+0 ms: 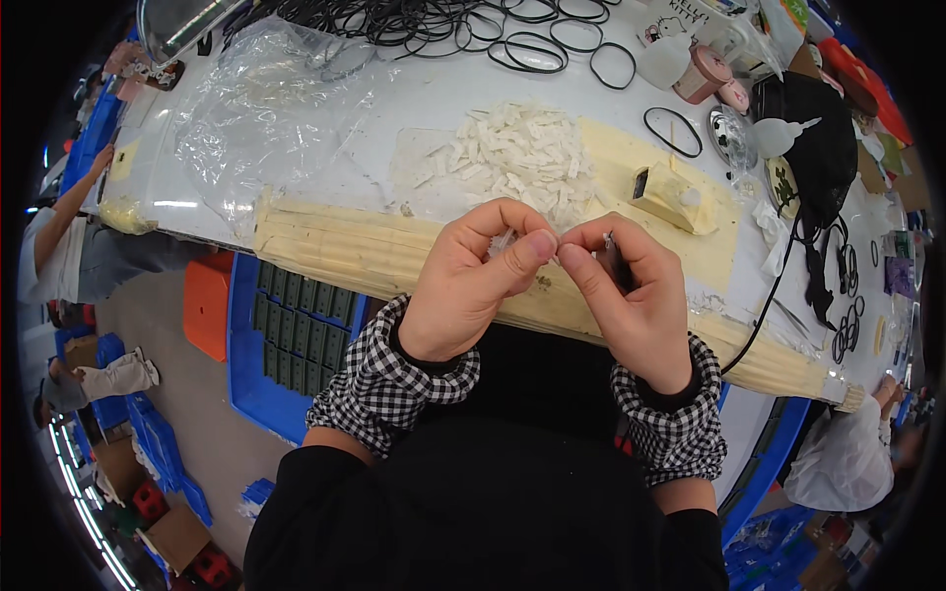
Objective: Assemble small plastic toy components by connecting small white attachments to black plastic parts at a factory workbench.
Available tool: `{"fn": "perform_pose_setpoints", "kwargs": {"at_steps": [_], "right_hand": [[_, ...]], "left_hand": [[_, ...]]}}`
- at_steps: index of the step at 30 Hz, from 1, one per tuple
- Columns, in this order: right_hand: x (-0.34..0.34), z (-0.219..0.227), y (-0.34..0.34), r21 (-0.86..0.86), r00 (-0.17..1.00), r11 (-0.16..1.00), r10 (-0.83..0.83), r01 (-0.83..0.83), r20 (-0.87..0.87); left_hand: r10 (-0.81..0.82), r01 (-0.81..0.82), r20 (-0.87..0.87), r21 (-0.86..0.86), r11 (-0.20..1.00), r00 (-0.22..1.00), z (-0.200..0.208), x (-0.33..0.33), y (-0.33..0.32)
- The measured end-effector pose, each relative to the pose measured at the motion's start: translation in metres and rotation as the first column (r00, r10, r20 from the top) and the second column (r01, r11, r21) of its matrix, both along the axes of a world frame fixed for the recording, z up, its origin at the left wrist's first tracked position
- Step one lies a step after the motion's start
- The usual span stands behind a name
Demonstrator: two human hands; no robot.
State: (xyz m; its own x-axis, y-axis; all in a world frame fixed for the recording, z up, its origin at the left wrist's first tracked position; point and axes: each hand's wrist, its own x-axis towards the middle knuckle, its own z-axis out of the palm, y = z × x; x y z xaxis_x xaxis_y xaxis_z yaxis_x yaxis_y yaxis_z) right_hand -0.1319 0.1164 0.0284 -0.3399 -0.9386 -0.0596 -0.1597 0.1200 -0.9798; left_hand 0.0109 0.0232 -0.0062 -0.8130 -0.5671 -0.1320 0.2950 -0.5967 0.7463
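1. Your left hand (465,283) pinches a small whitish piece (556,254), mostly hidden.
2. Your right hand (636,303) pinches just beside it, curled round a dark piece (617,264).
3. That whitish piece looks light, thin, probably pliable; its ends suit fingertips.
4. Beyond lies a pile of white strips (522,153) on the white table (601,100).

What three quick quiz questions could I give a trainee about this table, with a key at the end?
1. Multiple choice: what is heaped on the table just beyond the hands?
a) Metal spoons
b) Small white pieces
c) Red apples

2. True or false: the left hand and the right hand are wide apart.

3. Fill in the blank: the crumpled clear plastic lies to the ____ of that heap in the picture.

Key: 1 b; 2 false, they are close together; 3 left.
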Motion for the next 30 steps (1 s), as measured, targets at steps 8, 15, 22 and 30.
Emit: {"fn": "perform_pose_setpoints", "kwargs": {"at_steps": [8, 15, 22, 30], "right_hand": [[-0.005, -0.004, 0.000, -0.175, 0.773, 0.968, 0.028, -0.179, -0.634], [-0.005, -0.007, 0.003, -0.096, 0.609, 0.980, 0.030, -0.173, -0.793], [-0.004, -0.009, 0.003, -0.080, 0.592, 0.980, 0.045, -0.183, -0.805], [-0.003, -0.005, 0.004, -0.049, 0.611, 0.979, 0.084, -0.197, -0.787]], "left_hand": [[-0.112, 0.110, 0.009, 0.142, 0.984, 0.994, 0.000, 0.003, -0.007], [-0.268, 0.265, -0.011, 0.189, 0.945, 0.963, 0.003, 0.005, -0.010], [-0.258, 0.248, 0.060, 0.132, 0.960, 0.964, 0.007, 0.007, -0.010], [-0.255, 0.246, 0.076, 0.112, 0.963, 0.964, 0.009, 0.007, -0.010]]}}
